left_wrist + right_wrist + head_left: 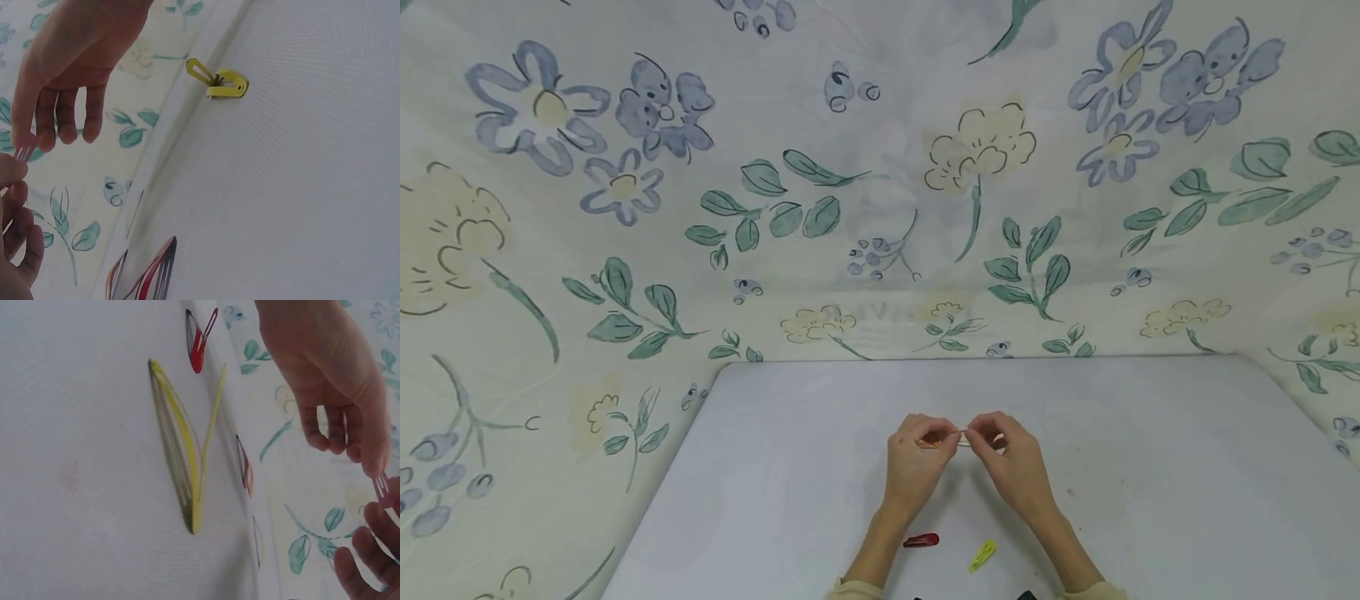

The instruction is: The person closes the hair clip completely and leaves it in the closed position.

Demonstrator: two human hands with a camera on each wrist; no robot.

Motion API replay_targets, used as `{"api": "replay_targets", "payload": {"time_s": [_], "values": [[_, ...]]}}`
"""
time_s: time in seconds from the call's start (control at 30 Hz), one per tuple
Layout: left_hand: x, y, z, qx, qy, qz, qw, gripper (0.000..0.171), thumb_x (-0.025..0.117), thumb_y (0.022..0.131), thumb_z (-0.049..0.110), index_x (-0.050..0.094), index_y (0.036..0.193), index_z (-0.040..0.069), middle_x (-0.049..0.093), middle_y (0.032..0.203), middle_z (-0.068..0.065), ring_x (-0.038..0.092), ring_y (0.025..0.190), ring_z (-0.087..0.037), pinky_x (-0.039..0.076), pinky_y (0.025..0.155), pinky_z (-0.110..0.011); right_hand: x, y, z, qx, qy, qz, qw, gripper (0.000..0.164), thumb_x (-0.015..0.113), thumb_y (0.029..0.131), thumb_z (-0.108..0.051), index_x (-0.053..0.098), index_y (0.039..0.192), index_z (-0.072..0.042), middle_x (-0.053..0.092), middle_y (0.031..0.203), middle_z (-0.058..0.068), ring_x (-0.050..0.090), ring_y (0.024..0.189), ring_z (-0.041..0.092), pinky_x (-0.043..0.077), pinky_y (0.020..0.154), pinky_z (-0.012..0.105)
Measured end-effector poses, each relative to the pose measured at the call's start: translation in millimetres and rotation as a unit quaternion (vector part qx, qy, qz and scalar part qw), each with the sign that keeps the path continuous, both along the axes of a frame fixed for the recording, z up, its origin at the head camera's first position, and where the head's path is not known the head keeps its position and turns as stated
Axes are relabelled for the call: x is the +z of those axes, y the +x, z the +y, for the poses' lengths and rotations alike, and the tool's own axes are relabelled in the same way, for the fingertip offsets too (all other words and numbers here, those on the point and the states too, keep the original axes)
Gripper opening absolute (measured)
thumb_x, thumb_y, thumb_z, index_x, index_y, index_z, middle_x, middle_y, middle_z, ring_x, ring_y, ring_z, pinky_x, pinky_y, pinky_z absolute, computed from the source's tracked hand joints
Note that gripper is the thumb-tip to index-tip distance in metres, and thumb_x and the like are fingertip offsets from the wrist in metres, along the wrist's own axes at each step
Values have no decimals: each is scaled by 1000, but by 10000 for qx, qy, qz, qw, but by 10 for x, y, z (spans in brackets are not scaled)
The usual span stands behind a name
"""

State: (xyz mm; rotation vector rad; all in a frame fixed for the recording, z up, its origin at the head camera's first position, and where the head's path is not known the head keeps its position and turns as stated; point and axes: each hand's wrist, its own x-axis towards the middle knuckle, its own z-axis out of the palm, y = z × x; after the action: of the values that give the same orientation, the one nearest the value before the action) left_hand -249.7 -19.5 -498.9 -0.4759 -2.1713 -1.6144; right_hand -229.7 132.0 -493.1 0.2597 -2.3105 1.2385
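Note:
A small pink snap hair clip (382, 489) is pinched between the fingertips of both hands, above the far side of the white tabletop. My left hand (913, 462) grips one end with thumb and forefinger; my right hand (1011, 462) holds the other end the same way. The other fingers of each hand are loosely bent. Nearer the camera lie a red hair clip (921, 541) on the left and a yellow hair clip (982, 556) on the right. In the left wrist view the yellow clip's two leaves stand apart.
Beyond the hands, an orange-red hair clip (247, 474) and a pale hair clip (258, 544) lie on the white table (760, 483), partly hidden by the left hand in the head view. Flower-patterned cloth (880, 208) rises behind the table.

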Motion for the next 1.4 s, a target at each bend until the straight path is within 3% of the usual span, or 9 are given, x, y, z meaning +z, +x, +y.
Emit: {"api": "replay_targets", "payload": {"time_s": [0.2,0.33,0.5,0.67,0.97,1.17,1.4], "values": [[13,-27,-11,-64,11,-168,9998,8,77,81,7,76,84,14,66,79,5,58,77,-11,52,68,-24,29,-12,33,139,-123,-275,9995,6,71,91,-10,67,95,-8,65,87,-2,57,80,11,51,70,25],[3,-47,-19,-207,-130,-175,9995,7,77,82,7,76,88,11,67,81,3,59,77,-16,51,68,-24,41,-29,70,134,-28,-525,9985,8,71,90,-9,68,98,-8,67,91,0,58,83,13,51,71,25],[19,-58,-37,-237,-595,-176,9978,7,75,85,9,75,91,12,67,83,3,59,79,-21,50,70,-24,37,-38,106,213,192,-641,9975,18,72,89,-9,70,107,-7,68,95,2,57,83,14,51,71,24],[46,-54,-51,-198,-1074,-142,9939,6,74,86,11,75,92,12,66,85,2,57,79,-18,48,69,-23,17,-59,123,204,824,-721,9938,20,74,88,-11,72,108,-9,67,95,0,57,84,12,53,72,26],[-13,-58,-67,-185,-2190,-136,9754,6,75,85,14,74,91,12,66,82,4,58,79,-16,47,70,-23,-13,-77,144,165,1460,-1268,9810,16,77,86,-14,72,101,-13,63,92,-3,58,87,15,53,77,34],[-62,-78,-59,-170,-2556,-44,9666,6,76,85,15,73,90,13,64,82,3,57,78,-13,47,70,-23,-66,-111,140,75,1658,-1466,9752,14,77,85,-15,72,98,-14,62,92,-3,59,89,17,53,78,35],[-104,-87,-46,-145,-2892,-241,9568,5,76,85,14,74,90,13,67,83,4,56,77,-10,47,70,-24,-67,-105,133,60,1900,-1590,9688,13,78,84,-13,72,96,-13,63,88,-3,56,79,12,50,69,32]]}}
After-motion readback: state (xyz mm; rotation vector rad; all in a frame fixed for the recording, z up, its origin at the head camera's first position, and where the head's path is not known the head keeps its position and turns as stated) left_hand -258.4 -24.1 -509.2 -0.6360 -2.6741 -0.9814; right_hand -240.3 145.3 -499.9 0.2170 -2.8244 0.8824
